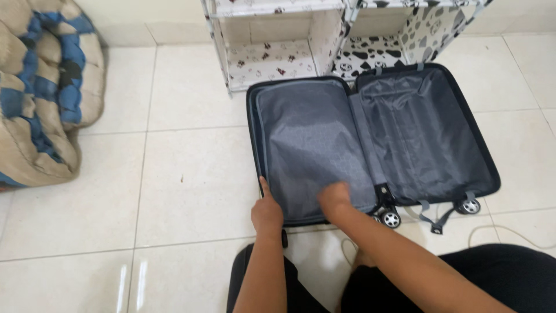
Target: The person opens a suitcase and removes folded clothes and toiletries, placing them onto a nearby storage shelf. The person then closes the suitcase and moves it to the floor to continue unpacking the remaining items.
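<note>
An open suitcase lies flat on the white tiled floor, its 2 halves spread side by side and its far edge close to a fabric shelf unit with black-and-white animal prints. The left half is covered by a grey zipped divider panel; the right half shows bare grey lining with loose straps. The left hand sits at the near left corner of the suitcase, index finger stretched out along the left rim, the other fingers curled in — gripping nothing. The right hand presses on the near edge of the divider panel, fingers bent down against the fabric; whether it pinches the cloth cannot be told. 2 wheels show at the near edge. A blue-and-beige padded cushion lies at the floor's far left.
</note>
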